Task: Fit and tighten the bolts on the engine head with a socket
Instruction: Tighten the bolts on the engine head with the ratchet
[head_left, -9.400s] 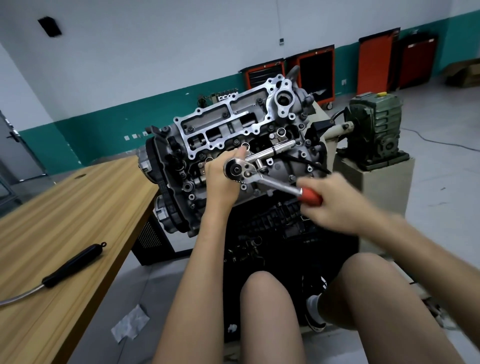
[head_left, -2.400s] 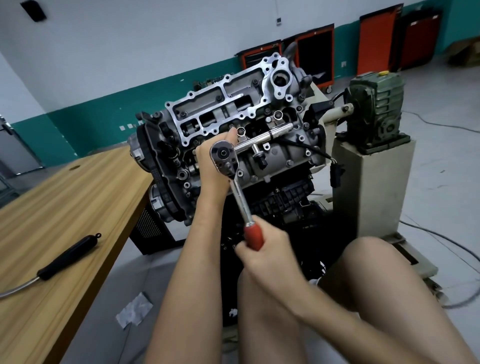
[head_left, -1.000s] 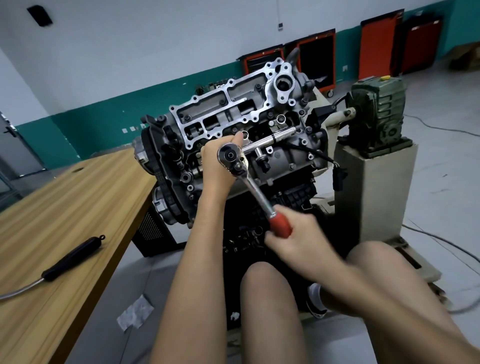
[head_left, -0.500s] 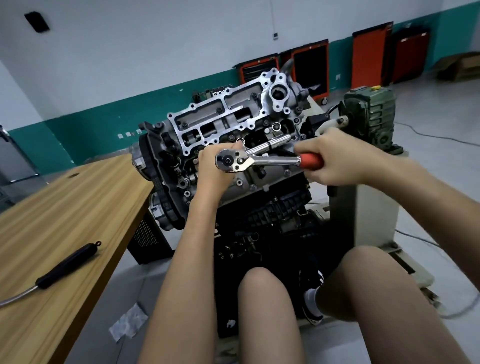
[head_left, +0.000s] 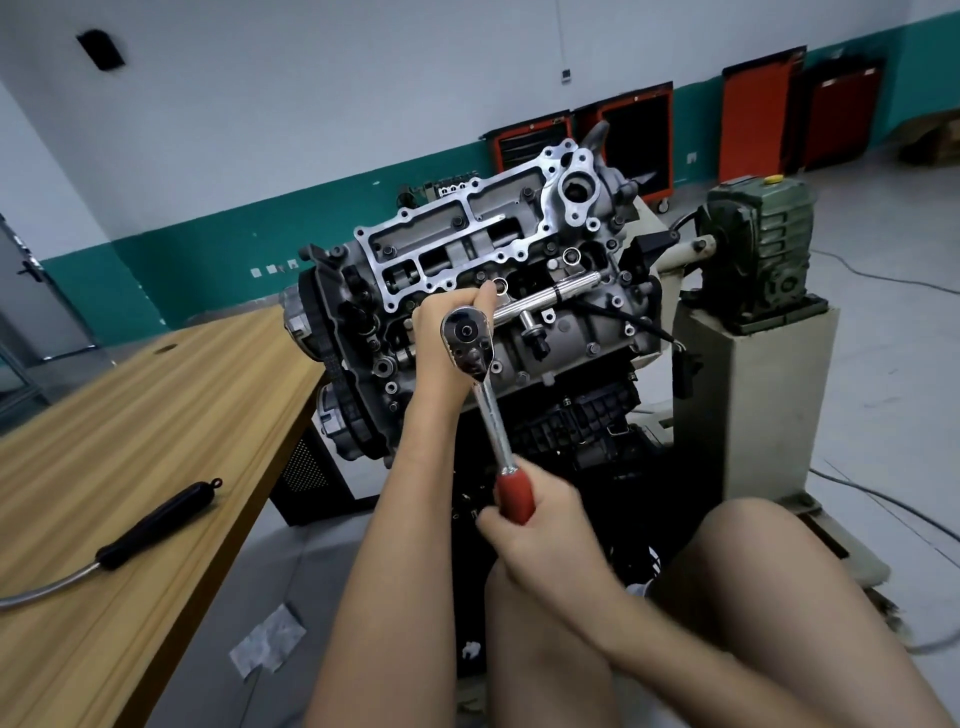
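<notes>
At the left of the frame a wooden table (head_left: 156, 415) carries a black-handled tool (head_left: 156, 525) with a bent metal shaft, well apart from the work. Below it, a crumpled paper (head_left: 267, 642) lies on the floor.

In the centre, the engine head (head_left: 467, 244) is tilted toward the camera, with many bolt holes along its bright frame. The left hand (head_left: 431, 343) is curled just behind the head of the ratchet (head_left: 467, 338), at the middle of the engine head. It seems to hold the socket there, but the socket and the bolt under it are hidden by the hand and the tool. The chrome shaft of the ratchet points down to the lower centre. There the right hand (head_left: 540, 535) grips the red handle (head_left: 515, 496), with its fingers closed round it.

I judge the ratchet to be stiff, rather heavy steel. Its chrome shaft looks slippery, so the red handle at the far end is the best place to hold, and it gives the most leverage. The ratchet's head should be pressed straight onto the bolt, otherwise the socket may slip off. The engine head looks heavy and rigid, and probably does not move under the pull.

At the right, a green gearbox (head_left: 758, 249) stands on a pale pedestal beside the engine.
</notes>
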